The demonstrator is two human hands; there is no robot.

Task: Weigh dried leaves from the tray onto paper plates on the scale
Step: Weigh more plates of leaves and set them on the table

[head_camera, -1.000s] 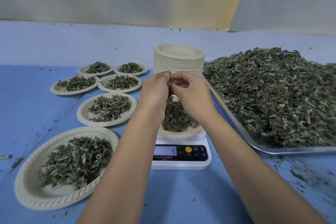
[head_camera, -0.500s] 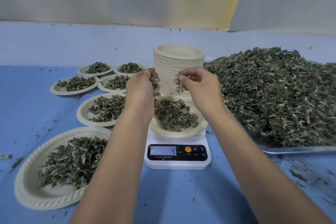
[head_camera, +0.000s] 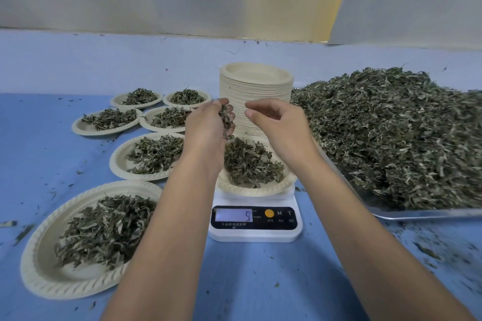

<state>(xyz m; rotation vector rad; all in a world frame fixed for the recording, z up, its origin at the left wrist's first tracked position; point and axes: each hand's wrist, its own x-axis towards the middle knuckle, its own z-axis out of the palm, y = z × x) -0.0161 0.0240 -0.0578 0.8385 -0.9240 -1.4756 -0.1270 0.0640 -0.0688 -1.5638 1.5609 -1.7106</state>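
Right now one paper plate (head_camera: 257,190) sits on the single white scale (head_camera: 255,232) at the middle of the table (head_camera: 260,281), with a loose mound of dried leaves (head_camera: 250,164), grey-green and curled, in it; the display shows 9. Above its back rim the left hand (head_camera: 206,125) curls its fingers round a small clump of leaves. Just beside it, the right hand (head_camera: 276,122) has its fingers bent loosely toward the thumb; whether they pinch anything cannot be told. One tall stack of plates (head_camera: 257,86) stands behind the scale. Six filled plates (head_camera: 91,237) lie toward the left edge, close together. One metal tray (head_camera: 417,214) with a big leaf heap (head_camera: 404,138) lies along the right edge. Bare blue table runs along the front edge and the back, flecked with crumbs.
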